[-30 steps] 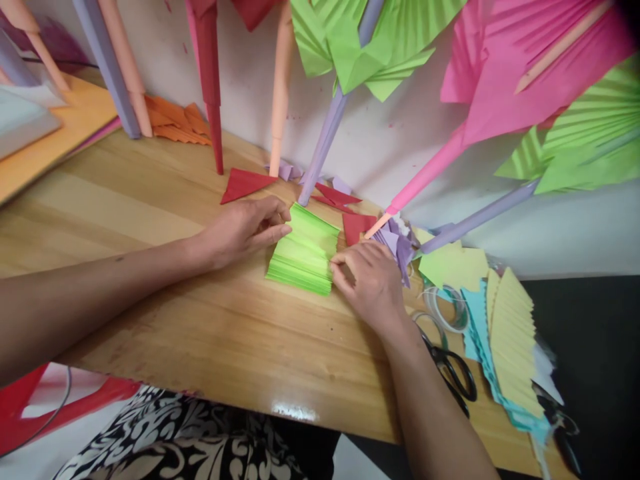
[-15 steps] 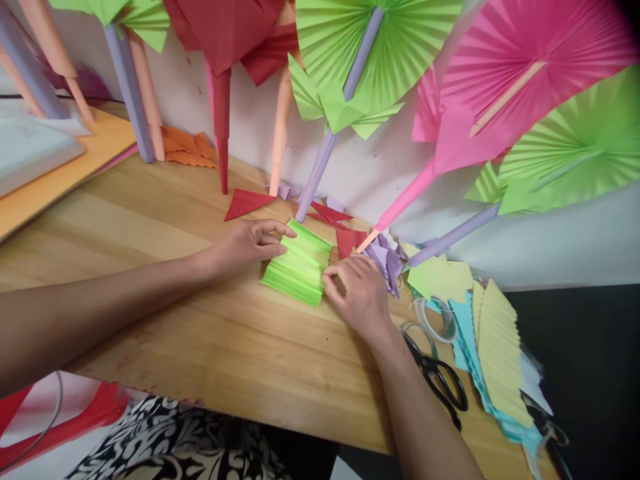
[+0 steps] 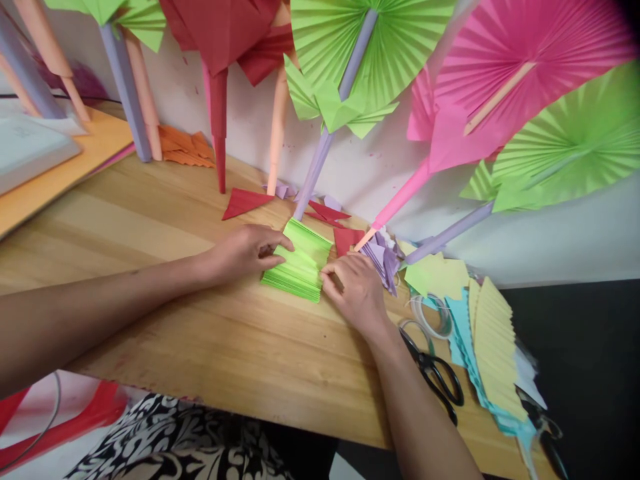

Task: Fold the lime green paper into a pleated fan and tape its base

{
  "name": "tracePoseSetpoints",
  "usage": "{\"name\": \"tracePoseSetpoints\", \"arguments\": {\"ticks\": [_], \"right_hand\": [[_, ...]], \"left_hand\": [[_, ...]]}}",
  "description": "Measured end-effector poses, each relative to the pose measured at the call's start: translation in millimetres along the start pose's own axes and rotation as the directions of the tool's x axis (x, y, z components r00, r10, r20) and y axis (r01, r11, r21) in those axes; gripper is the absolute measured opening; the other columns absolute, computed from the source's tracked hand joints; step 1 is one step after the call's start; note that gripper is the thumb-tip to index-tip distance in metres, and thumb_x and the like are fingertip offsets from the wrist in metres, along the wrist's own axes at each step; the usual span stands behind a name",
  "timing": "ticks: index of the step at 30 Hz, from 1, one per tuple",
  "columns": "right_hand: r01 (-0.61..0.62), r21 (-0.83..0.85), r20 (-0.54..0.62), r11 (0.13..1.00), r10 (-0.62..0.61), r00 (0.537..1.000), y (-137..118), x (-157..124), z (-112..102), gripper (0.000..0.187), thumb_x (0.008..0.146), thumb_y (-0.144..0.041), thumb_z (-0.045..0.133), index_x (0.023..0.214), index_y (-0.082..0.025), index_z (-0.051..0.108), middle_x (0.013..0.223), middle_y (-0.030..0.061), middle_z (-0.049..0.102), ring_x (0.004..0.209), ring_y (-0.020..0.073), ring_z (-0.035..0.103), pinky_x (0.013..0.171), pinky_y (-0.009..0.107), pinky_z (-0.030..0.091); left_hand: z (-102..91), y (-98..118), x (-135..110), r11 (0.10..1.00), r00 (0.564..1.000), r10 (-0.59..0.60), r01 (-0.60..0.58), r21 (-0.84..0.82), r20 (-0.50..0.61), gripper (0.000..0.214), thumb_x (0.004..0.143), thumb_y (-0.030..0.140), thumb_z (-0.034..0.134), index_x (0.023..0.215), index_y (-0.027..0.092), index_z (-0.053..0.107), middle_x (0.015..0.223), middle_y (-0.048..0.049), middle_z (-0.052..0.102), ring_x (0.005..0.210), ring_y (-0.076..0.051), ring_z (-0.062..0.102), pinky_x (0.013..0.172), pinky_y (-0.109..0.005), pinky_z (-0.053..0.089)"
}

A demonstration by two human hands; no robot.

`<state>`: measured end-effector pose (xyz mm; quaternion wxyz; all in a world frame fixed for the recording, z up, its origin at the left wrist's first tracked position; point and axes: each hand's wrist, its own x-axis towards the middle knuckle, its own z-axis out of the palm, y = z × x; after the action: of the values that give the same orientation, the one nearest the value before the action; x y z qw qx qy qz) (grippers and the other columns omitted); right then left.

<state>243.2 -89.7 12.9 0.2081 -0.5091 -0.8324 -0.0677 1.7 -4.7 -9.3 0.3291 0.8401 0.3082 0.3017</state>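
Since half a second ago, left hand [image 3: 240,253] fingertips have slid a bit nearer the person along the green pleated paper [image 3: 299,257]; paper and right hand [image 3: 356,290] about the same. Paper lies on wooden table [image 3: 225,360], between the hands, left fingers over its left side, right fingertips at its right edge. Left thumb and index slightly apart, loosely curled; right thumb and index curled together, can't tell if paper is pinched. Bright green, accordion-folded, pleats bunched tight at near edge, flatter toward far edge. Pleats run left to right, right ends angled toward the person; overall long axis unclear. Far edge just by purple stick [image 3: 315,163] foot.
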Motion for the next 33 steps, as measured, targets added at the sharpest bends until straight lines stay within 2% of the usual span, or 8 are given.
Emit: {"name": "tracePoseSetpoints", "arguments": {"ticks": [6,11,14,24,29,33], "right_hand": [[0.030,0.025,0.082,0.999,-0.032,0.996,0.4,-0.8,3.2,0.016,0.090,-0.012,0.055,0.077,-0.021,0.060,0.072,0.0005,0.065,0.074,0.0173,0.057,0.086,0.033,0.041],[0.020,0.022,0.125,1.000,-0.023,0.992,-0.5,-1.0,6.7,0.016,0.089,-0.011,0.056,0.076,-0.020,0.059,0.071,-0.0003,0.063,0.071,0.0168,0.056,0.086,0.033,0.040],[0.012,0.013,0.144,1.000,-0.014,0.989,-1.2,-0.9,7.5,0.017,0.089,-0.012,0.056,0.075,-0.021,0.059,0.071,0.0002,0.063,0.071,0.0172,0.055,0.083,0.032,0.039],[0.002,-0.028,0.179,1.000,0.003,0.984,-2.6,-0.4,7.8,0.016,0.089,-0.013,0.058,0.076,-0.021,0.061,0.072,0.0003,0.064,0.072,0.0177,0.055,0.081,0.032,0.038],[-0.024,-0.035,0.209,0.999,0.031,0.978,-4.3,0.5,5.8,0.016,0.092,-0.015,0.057,0.078,-0.020,0.063,0.075,0.0015,0.067,0.076,0.0186,0.058,0.082,0.032,0.038],[-0.050,-0.022,0.258,0.999,0.054,0.965,-4.6,1.5,2.6,0.015,0.093,-0.015,0.057,0.081,-0.020,0.064,0.078,0.0021,0.068,0.078,0.0193,0.060,0.084,0.034,0.038]], "left_hand": [[-5.6,-2.3,1.3,0.968,0.989,0.024,-0.058,0.242,0.143,0.015,0.087,0.027,0.062,0.092,0.018,0.072,0.064,0.0014,0.059,0.062,-0.012,0.052,0.061,-0.022,0.033],[-3.2,-7.4,1.9,0.944,0.969,0.140,-0.192,0.268,0.201,0.011,0.087,0.017,0.060,0.085,0.018,0.071,0.082,-0.0026,0.072,0.078,-0.016,0.062,0.072,-0.024,0.037],[-2.3,-6.9,2.5,0.931,0.958,0.173,-0.235,0.280,0.227,0.015,0.090,0.018,0.058,0.081,0.018,0.070,0.078,-0.0026,0.071,0.076,-0.016,0.061,0.072,-0.026,0.037],[-4.7,-2.9,4.1,0.905,0.954,0.139,-0.231,0.358,0.264,0.025,0.095,0.021,0.051,0.076,0.018,0.068,0.074,-0.0025,0.068,0.072,-0.017,0.059,0.072,-0.028,0.036],[-5.1,0.7,4.3,0.855,0.938,0.174,-0.295,0.427,0.300,0.027,0.095,0.019,0.048,0.074,0.018,0.065,0.072,-0.0029,0.066,0.071,-0.018,0.057,0.072,-0.031,0.037],[-6.4,8.3,4.1,0.809,0.937,0.130,-0.290,0.511,0.326,0.027,0.094,0.016,0.048,0.071,0.017,0.062,0.069,-0.0039,0.064,0.068,-0.018,0.055,0.071,-0.033,0.037]]}}
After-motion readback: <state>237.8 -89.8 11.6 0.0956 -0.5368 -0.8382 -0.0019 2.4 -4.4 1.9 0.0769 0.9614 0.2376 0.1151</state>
